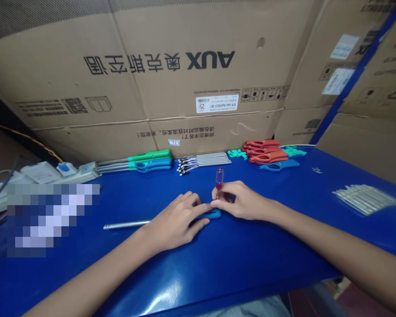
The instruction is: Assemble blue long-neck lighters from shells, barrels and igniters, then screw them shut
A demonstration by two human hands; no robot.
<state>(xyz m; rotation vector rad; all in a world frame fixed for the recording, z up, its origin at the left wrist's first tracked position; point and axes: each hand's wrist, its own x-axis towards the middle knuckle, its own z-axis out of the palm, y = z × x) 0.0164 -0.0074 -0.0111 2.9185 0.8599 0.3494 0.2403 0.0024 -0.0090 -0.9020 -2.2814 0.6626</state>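
On the blue table [125, 264] lies a long lighter with a blue handle [214, 215] and a metal tube [125, 225] pointing left. My left hand [176, 222] lies over the handle and presses it down, fingers curved around it. My right hand [239, 201] pinches a small screwdriver with a red transparent handle [219, 177]. It stands upright with its tip on the blue handle's right end.
At the back lie finished lighters with green and blue handles [148, 160], a row of metal tubes with wires [203, 160] and a heap of red, blue and green handle shells [267, 155]. Clear bagged tubes [366, 198] lie right. Cardboard boxes [185, 79] stand behind.
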